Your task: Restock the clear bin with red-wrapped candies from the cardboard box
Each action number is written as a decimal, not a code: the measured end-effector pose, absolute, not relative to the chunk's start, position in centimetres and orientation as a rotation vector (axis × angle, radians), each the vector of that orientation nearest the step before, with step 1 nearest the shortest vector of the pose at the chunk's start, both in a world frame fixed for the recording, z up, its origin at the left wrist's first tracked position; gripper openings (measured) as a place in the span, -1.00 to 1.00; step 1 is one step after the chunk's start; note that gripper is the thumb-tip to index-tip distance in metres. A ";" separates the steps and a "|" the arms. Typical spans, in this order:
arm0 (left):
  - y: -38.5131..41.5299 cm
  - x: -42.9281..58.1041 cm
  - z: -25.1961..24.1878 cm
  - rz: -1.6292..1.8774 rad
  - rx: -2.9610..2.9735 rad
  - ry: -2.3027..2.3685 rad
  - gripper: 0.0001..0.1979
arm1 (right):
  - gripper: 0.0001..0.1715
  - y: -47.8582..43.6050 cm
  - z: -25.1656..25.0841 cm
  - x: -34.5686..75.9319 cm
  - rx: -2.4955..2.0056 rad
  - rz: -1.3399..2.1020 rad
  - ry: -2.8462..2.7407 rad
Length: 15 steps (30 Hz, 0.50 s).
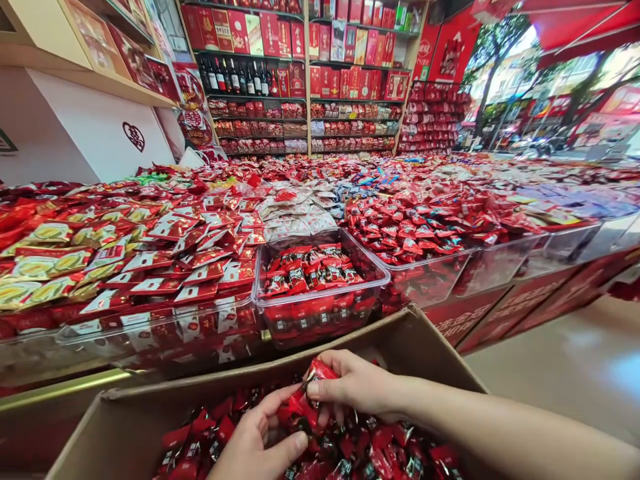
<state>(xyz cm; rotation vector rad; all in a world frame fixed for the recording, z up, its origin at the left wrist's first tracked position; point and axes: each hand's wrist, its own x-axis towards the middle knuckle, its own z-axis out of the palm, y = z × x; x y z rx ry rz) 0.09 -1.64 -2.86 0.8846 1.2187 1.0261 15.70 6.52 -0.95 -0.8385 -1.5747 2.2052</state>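
Above an open cardboard box (440, 340) of loose red-and-black wrapped candies (380, 453), my two hands meet. My right hand (353, 383) pinches a shiny red wrapped candy (320, 370) between thumb and fingers. My left hand (263, 433) curves around red candy packets (301, 412) just below, its thumb and forefinger spread about them; its other fingers are hidden. The left fingertip touches the packets beside the right thumb. Right behind the box stands a clear plastic bin (323, 298), with similar red-and-black candies (315, 270) laid in rows inside.
Flat red-and-white packets (165, 257) fill the bins at left. A heap of red candies (415, 223) lies in the bin at right, with white packets (297, 217) behind the middle bin. Shelves (307, 80) of boxes and bottles rise at the back. Tiled floor (560, 373) shows at right.
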 end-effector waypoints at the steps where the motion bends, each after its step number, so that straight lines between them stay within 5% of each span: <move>1: -1.7 0.1 -2.4 1.031 0.866 1.204 -0.55 | -0.56 6.3 -0.8 15.7 -0.846 2.202 -1.537; 15: -1.5 0.6 -0.5 1.118 0.579 1.261 -0.78 | -0.61 5.1 -0.9 15.4 -0.806 2.057 -1.428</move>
